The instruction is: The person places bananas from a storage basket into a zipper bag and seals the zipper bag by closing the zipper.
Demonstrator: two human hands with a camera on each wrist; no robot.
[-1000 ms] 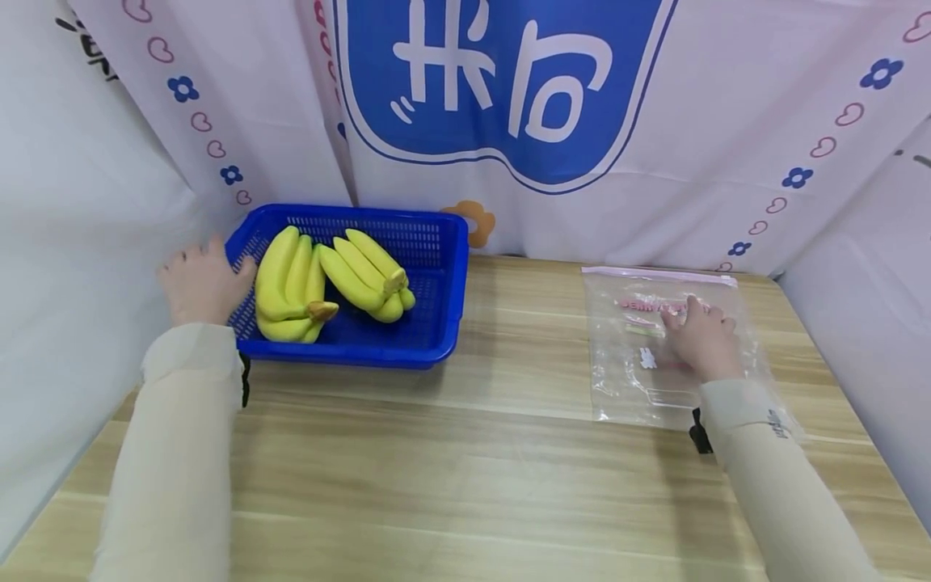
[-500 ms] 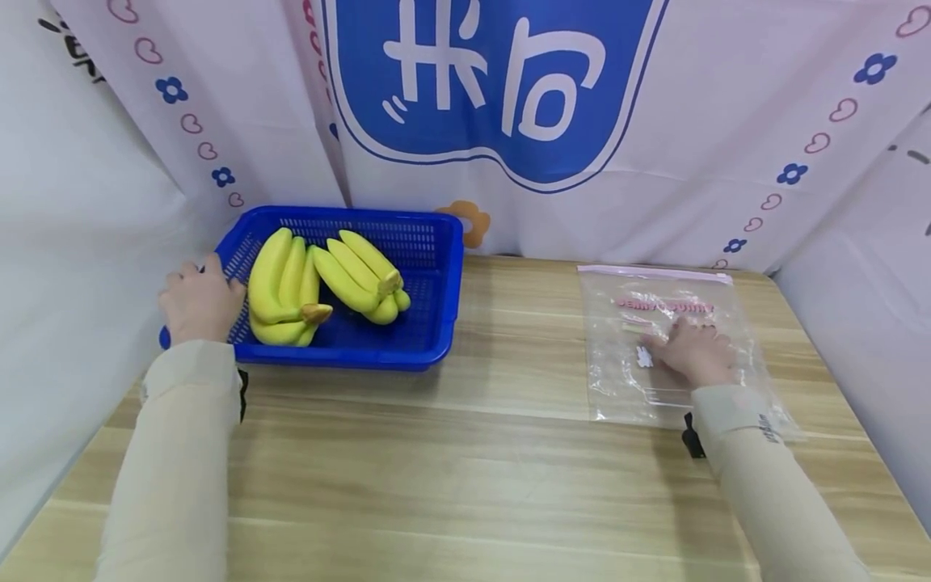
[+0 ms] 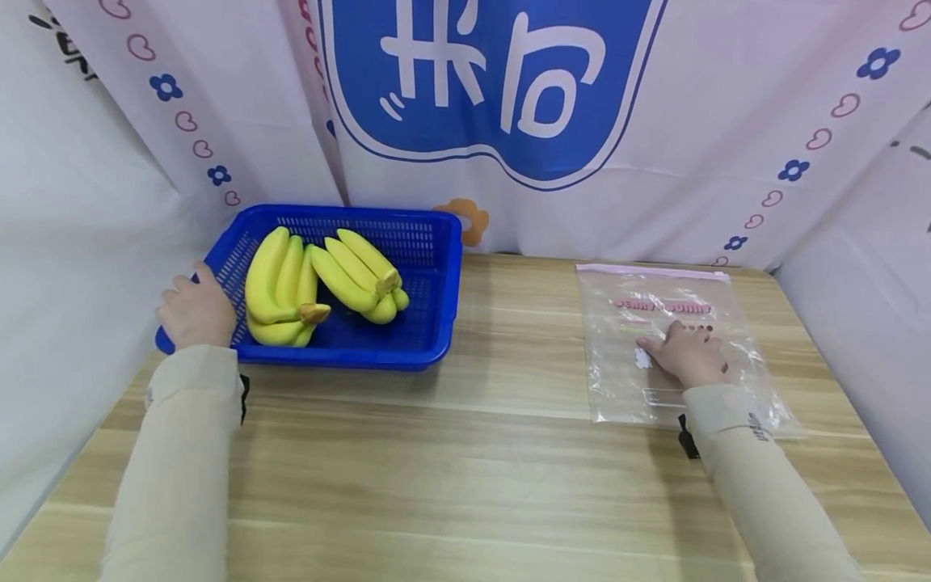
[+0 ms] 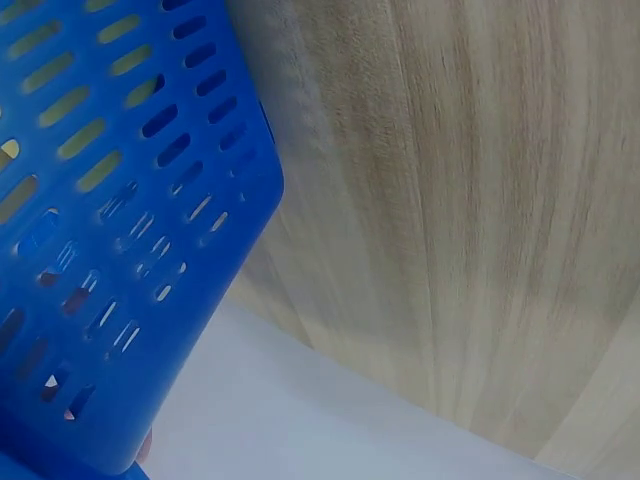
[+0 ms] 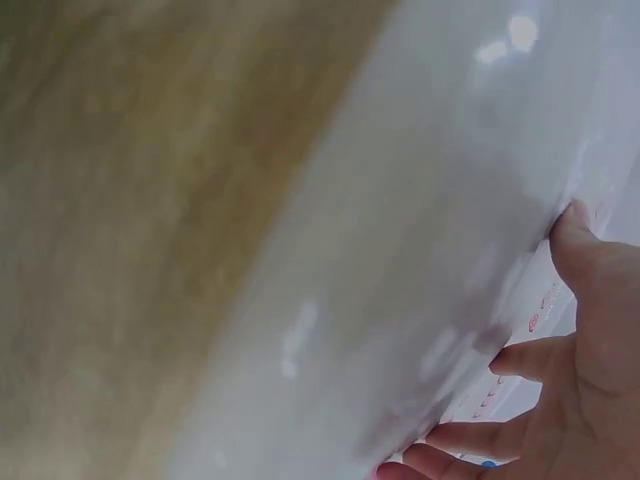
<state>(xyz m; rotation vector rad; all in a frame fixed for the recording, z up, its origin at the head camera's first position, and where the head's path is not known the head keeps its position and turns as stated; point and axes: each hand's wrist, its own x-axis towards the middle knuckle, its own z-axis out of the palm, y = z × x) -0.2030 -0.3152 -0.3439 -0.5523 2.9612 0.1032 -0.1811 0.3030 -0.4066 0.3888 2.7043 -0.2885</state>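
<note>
Reaching in from the bottom edge of the frame, 2 beige sleeves [image 3: 170, 477] cross the wooden table [image 3: 465, 485] toward separate things. Right of centre, the right hand [image 3: 689, 356] rests on the clear plastic bag [image 3: 614, 392], fingers spread and uncurled; it has slid slightly lower than 1.0 s ago, so more of the pink lettering [image 3: 662, 306] shows above it. The bag itself lies flat, pink zip upward. At left, the left hand [image 3: 195, 314] has changed more: spread wide beside the blue basket [image 3: 342, 356] 1.0 s ago, it has now settled with fingers bent over the left rim, apparently gripping it, and the left wrist view shows skin just past the basket's corner. By my reading, reaching is finished and contact made on both sides, though neither basket nor bag has clearly moved. Inside the basket, 2 yellow banana bunches, the left bunch [image 3: 272, 279] and the right bunch [image 3: 356, 271], lie undisturbed. Farthest back, a printed cloth [image 3: 691, 162] fills the frame's upper part.
</note>
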